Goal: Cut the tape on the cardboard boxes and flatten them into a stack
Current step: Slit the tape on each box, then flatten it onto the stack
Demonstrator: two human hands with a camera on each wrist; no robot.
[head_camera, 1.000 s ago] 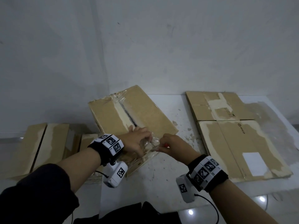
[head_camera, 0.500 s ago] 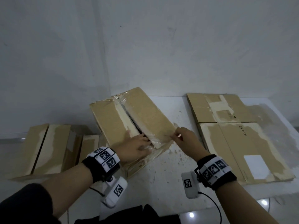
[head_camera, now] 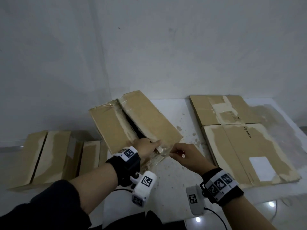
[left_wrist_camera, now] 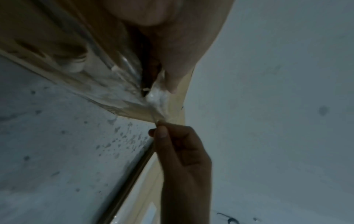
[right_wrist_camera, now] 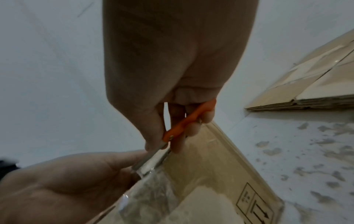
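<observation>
A brown cardboard box [head_camera: 132, 120] with its top flaps parted along a dark centre seam is seen tilted on the speckled white table [head_camera: 176, 168], near the table's left edge. Clear, crinkled packing tape [head_camera: 162, 151] is stretched off the box's near corner. The left hand [head_camera: 146, 149] is laid on that near end of the box, the thumb extended along the flap edge; in the left wrist view a fingertip [left_wrist_camera: 172, 81] is pressed against the whitish bunched tape, though it cannot be told whether the other fingers are curled round the flap. The right hand [head_camera: 187, 156] is held just beside the corner, its fingers curled round a small orange-handled cutter [right_wrist_camera: 188, 119], whose metal blade is set against the tape edge close to the left thumb. The tape also appears to be pinched at the right fingertips, but the left wrist view is too blurred for certainty.

A stack of flattened brown cardboard boxes [head_camera: 245, 146] with a white label is laid on the right part of the table, well apart from the hands. Further brown cardboard boxes [head_camera: 49, 155] are stood beyond the table's left side, lower down. A plain white wall [head_camera: 149, 47] is seen behind.
</observation>
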